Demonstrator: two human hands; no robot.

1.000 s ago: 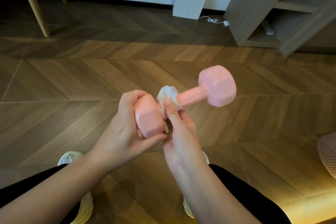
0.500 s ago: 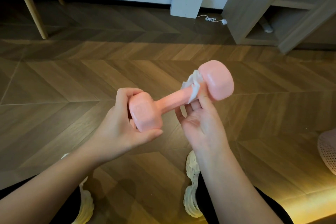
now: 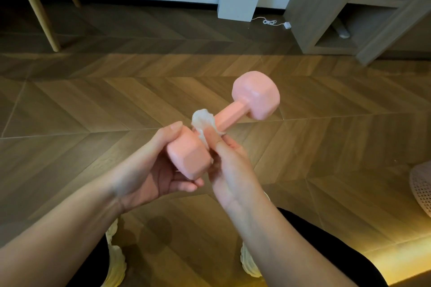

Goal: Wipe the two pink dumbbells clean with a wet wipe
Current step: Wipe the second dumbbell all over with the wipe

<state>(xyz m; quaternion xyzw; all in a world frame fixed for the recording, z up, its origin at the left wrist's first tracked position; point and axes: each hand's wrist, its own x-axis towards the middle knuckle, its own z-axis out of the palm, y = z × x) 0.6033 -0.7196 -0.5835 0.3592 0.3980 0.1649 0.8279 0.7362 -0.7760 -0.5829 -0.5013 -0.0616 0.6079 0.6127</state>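
Note:
One pink dumbbell (image 3: pixel 233 112) is held in the air in front of me, tilted up to the right. My left hand (image 3: pixel 154 168) grips its near head from below and behind. A crumpled white wet wipe (image 3: pixel 203 121) is wrapped round the handle right beside that near head. My right hand (image 3: pixel 226 158) pinches the wipe against the handle, thumb on top. The far head is bare. No second dumbbell is in view.
Wooden herringbone floor lies below. A white box (image 3: pixel 238 1) with a cable stands by the far wall. A wooden shelf unit (image 3: pixel 349 7) is at the back right, chair legs (image 3: pixel 35 4) at the back left. A pink perforated object (image 3: pixel 422 189) sits at the right edge.
My right hand slid the wipe along the handle out to the far head, then back down to the near head. The left hand kept its hold on the near head.

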